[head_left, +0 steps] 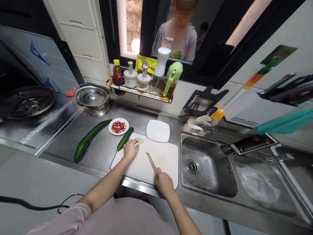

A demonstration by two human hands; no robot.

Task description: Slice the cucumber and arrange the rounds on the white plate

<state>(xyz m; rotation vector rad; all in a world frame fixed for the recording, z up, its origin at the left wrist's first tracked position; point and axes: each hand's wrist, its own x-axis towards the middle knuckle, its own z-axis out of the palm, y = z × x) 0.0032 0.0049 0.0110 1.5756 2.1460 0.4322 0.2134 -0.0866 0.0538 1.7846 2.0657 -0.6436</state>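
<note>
My right hand (164, 183) is wrapped round the handle of a kitchen knife (151, 162), whose blade lies low over the white cutting board (164, 151) and points up and left. At the board's upper left, my left hand (131, 149) has its fingers curled down against a few pale green cucumber slices (139, 140); the fingertips are partly hidden. Just left of that hand, a cut length of cucumber (125, 139) rests across the board's edge. A longer whole cucumber (90, 140) lies on the steel counter farther left.
Behind the board are a small plate of chopped red pieces (118, 126) and a white square plate (157, 130). The sink (206, 170) adjoins the board on the right. Steel bowls (93, 98) stand at the back left, below a rack of seasoning bottles (142, 88). A knife holder (268, 106) hangs right.
</note>
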